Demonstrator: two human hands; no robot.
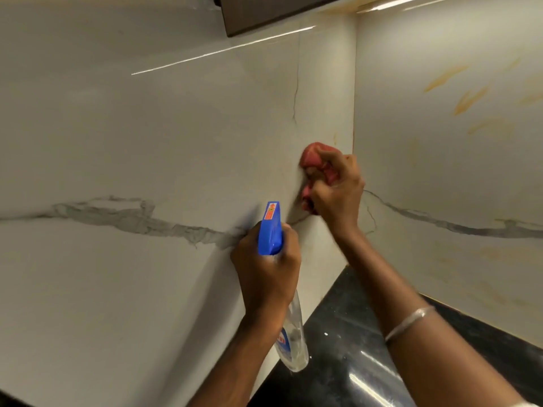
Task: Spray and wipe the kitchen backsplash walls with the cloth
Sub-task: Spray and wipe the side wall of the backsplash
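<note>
- Pressing against the glossy white marble-look backsplash wall [147,136] just left of the corner seam, the bunched pink-red soft cloth [313,154] sits a little right of centre, at about 1 o'clock from the spray head.
- The right hand [338,192] grips it as a wad. Its fingers [329,163] are curled tightly round the fabric, with folds showing at 12 o'clock and at 7 o'clock of the fist.
- The cloth looks light, limp and probably damp, so it should mould to the flat tile and into the seam. Balling it in the palm gives firm pressure, while a flatter hold would cover more wall.
- At 7 o'clock from the cloth, the left hand [264,271] holds the clear plastic spray bottle with a blue trigger head [270,230]. Its fingers are wrapped round the neck, the nozzle points up at the wall, and the body hangs towards 6 o'clock. I cannot tell whether a finger is on the trigger.
- The bottle looks light but smooth and perhaps wet, so the neck under the head is the safest hold.
- At 3 o'clock, the adjoining white wall panel [440,177] carries orange-yellow streaks [467,101], apparently not yet wiped.
- A silver bangle [408,321] circles the right forearm.
- The glossy black stone desk [352,356] lies at 5 o'clock.
- A dark cabinet underside [264,13] hangs at 12 o'clock.
</note>
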